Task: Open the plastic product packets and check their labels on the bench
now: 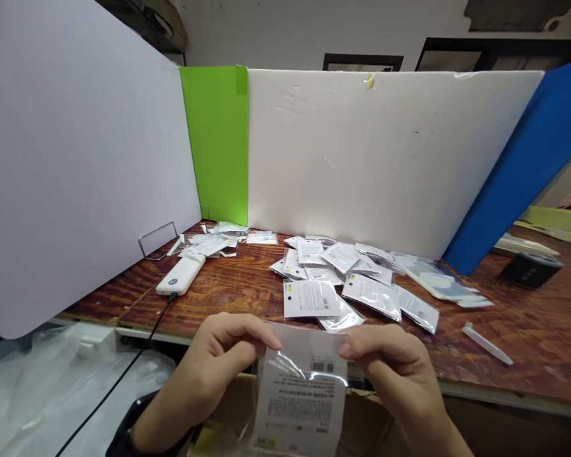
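Note:
Between my two hands hangs a clear plastic packet (301, 393) with a white printed card inside. Its print and barcode appear upside down to me. My left hand (214, 368) pinches the packet's upper left corner between thumb and forefinger. At the upper right corner, my right hand (394, 368) pinches it the same way. The packet is held in front of the table's near edge, above an open cardboard box partly hidden below. Just beyond my hands, a loose pile of similar packaged cards (313, 299) lies on the wooden table.
A white power bank (181, 274) with a black cable (118, 371) lies at left, near plastic scraps (209, 244). Clear sleeves (440, 279) and a white plastic strip (486, 343) lie at right. White (371, 152), green (216, 139) and blue (518, 165) panels wall the table's back.

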Demonstrator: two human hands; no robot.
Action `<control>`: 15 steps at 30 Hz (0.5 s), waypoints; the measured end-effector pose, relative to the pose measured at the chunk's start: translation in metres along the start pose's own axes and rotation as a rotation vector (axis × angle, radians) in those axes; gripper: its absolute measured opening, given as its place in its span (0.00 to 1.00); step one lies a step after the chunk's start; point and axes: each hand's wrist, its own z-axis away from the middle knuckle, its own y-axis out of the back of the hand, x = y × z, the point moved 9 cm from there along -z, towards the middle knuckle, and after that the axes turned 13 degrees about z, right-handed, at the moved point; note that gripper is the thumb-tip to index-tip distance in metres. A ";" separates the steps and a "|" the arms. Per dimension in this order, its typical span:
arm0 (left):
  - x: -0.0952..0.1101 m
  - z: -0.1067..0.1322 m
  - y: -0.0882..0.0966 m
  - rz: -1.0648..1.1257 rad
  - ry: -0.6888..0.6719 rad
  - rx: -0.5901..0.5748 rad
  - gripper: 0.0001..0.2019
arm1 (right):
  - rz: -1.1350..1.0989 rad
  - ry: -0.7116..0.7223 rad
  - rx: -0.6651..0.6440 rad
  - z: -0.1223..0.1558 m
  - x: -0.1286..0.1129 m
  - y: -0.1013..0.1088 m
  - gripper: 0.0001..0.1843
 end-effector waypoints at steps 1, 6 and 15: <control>0.000 0.000 0.000 0.014 -0.004 -0.012 0.10 | 0.004 0.030 -0.004 -0.001 -0.004 -0.001 0.15; 0.006 0.000 -0.003 0.075 -0.044 -0.047 0.10 | 0.074 0.140 0.008 -0.002 -0.021 0.000 0.19; 0.001 -0.002 -0.013 0.197 0.025 -0.057 0.07 | -0.059 0.010 -0.007 0.003 -0.016 -0.007 0.05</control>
